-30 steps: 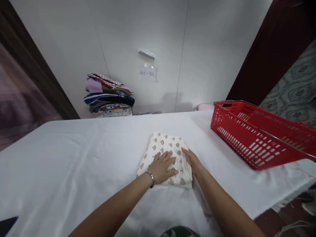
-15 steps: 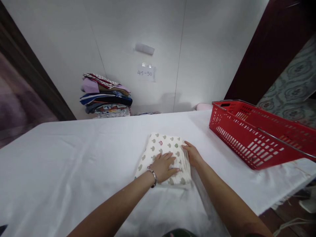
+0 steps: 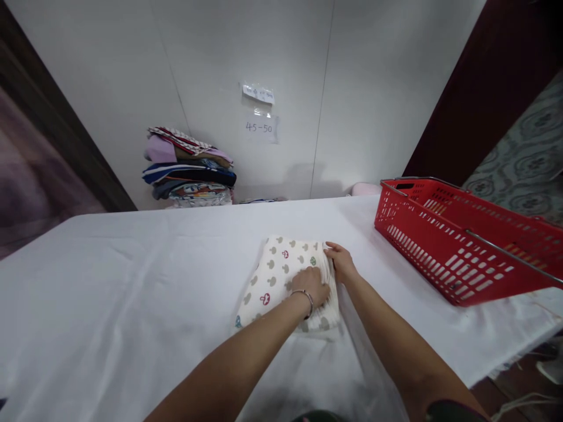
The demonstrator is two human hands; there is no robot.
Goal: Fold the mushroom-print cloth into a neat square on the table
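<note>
A folded cream cloth (image 3: 268, 275) with a print of grey, red and green mushrooms lies flat on the white-covered table. My left hand (image 3: 311, 285), with a bracelet at the wrist, has its fingers curled down on the creased right part of the cloth. At the upper right corner, my right hand (image 3: 343, 262) grips the cloth's edge, its thumb hidden. Thin translucent sheeting (image 3: 358, 340), which looks like plastic, runs from under the cloth toward me along my right forearm.
A red plastic basket (image 3: 440, 234) with metal handles stands on the right of the table (image 3: 132, 281). Behind the table's far edge is a stack of folded clothes (image 3: 189, 170). On the wall hangs a paper label (image 3: 263, 128) reading 45-50.
My left hand has moved right across the cloth, and its spread fingers have curled in. My right hand has shifted slightly up along the edge. More of the cloth's left side shows.
</note>
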